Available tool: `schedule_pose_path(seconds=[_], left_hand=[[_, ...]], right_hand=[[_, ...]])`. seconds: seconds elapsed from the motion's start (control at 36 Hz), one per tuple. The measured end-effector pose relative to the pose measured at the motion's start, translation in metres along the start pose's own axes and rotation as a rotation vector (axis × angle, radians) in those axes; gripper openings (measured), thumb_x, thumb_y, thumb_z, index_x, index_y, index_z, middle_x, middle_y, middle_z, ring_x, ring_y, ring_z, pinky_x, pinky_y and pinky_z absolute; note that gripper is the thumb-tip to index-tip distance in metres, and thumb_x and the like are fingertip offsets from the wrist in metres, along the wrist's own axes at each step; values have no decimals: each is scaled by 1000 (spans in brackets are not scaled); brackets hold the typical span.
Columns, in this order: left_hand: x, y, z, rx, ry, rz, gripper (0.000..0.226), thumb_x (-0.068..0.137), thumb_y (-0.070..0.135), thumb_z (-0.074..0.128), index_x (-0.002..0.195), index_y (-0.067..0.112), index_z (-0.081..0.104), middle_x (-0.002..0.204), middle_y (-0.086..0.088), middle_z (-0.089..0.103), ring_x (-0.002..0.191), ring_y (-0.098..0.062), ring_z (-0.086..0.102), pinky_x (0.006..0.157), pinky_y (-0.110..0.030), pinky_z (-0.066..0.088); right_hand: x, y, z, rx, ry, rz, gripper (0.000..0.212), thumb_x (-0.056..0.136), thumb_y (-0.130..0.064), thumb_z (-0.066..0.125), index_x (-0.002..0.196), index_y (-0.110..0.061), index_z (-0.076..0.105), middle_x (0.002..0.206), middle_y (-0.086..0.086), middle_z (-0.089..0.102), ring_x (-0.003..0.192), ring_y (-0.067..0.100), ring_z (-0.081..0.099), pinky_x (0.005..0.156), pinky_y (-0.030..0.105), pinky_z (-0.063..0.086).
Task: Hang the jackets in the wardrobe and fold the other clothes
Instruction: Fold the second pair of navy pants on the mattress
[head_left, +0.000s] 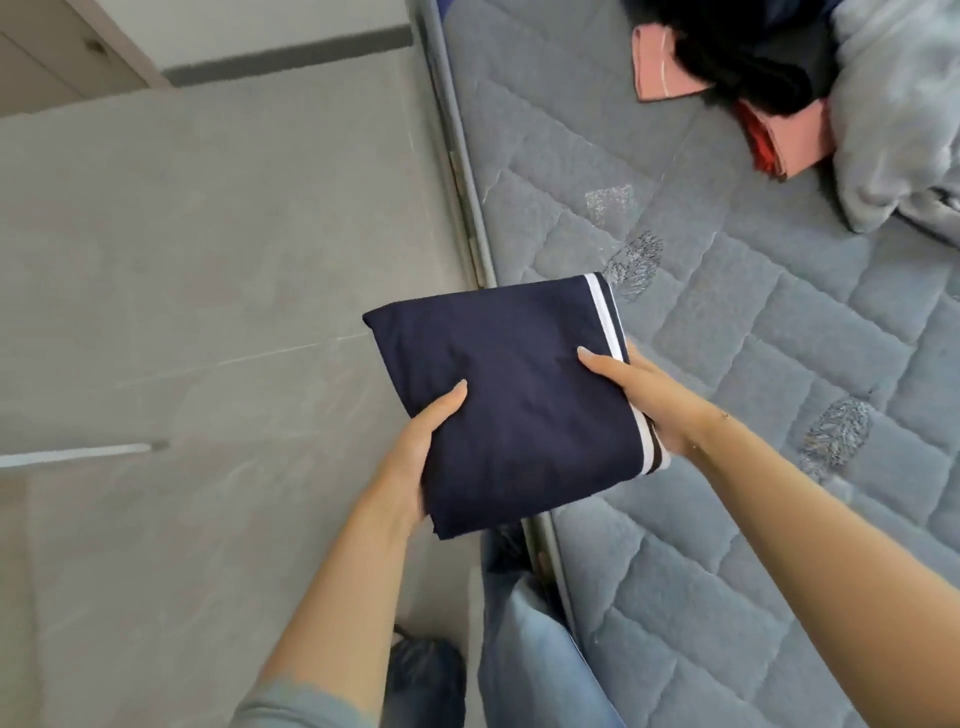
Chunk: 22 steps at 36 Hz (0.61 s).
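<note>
A folded navy garment (511, 400) with a white stripe along its right edge is held in the air over the bed's edge. My left hand (421, 441) grips its near left side, thumb on top. My right hand (639, 395) grips its right striped edge, thumb on top and fingers under. At the far right of the bed lie a black garment (748, 52), a pink garment (795, 145) and a fluffy grey garment (898, 114), all unfolded in a heap.
The quilted grey mattress (727, 322) fills the right half of the view, its metal frame edge (467, 208) running down the middle. Grey tiled floor (208, 260) lies to the left. A pale cabinet door (67, 52) stands at the top left. My jeans show below.
</note>
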<state>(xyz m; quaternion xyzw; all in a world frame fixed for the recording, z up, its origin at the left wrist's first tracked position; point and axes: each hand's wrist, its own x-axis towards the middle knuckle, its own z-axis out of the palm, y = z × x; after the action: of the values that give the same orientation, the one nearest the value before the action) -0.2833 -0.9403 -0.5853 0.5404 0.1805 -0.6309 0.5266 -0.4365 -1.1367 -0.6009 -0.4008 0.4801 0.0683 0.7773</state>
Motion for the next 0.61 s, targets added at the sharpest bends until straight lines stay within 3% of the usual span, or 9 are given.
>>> schedule_pose_path(seconds=[0.11,0.22,0.33,0.42,0.53,0.61], left_hand=[[-74,23,-35,-30,65,132,45,70,40,81,112,26,72,108,-1,74,94,-21,72,61,-30,59],[-175,50,-86,-67,106,336,66,64,37,85,125,34,60,113,4,72,98,-22,71,67,-34,60],[-286,71,-144,-107,169,468,72,61,38,88,127,35,59,115,4,71,100,-25,71,78,-42,59],[-374,82,-187,-150,236,582,76,59,38,89,128,35,58,115,4,72,99,-25,71,77,-42,59],[-486,88,-241,-251,335,719,80,48,36,94,122,32,63,107,2,74,91,-24,73,64,-37,59],[-558,93,-276,-314,348,806,65,46,40,93,107,27,75,104,-2,75,91,-27,73,66,-39,59]], right_hand=[[-44,-32,71,-82,-82,-77,60,78,-34,78,129,-43,47,114,-9,71,102,18,70,73,29,58],[-96,-60,167,-113,-172,-39,60,74,-33,83,129,-31,58,116,1,71,104,25,69,75,35,59],[-154,-80,274,-115,-317,178,64,54,-36,93,111,-15,74,117,10,70,104,32,68,81,44,56],[-198,-88,358,-188,-408,139,62,57,-36,91,112,-15,74,119,9,69,104,32,68,80,44,56],[-259,-102,470,-318,-537,75,53,57,-37,90,105,-19,76,118,7,70,101,32,69,79,46,55],[-305,-115,546,-369,-646,38,50,57,-35,90,103,-18,77,115,7,71,97,32,71,76,46,56]])
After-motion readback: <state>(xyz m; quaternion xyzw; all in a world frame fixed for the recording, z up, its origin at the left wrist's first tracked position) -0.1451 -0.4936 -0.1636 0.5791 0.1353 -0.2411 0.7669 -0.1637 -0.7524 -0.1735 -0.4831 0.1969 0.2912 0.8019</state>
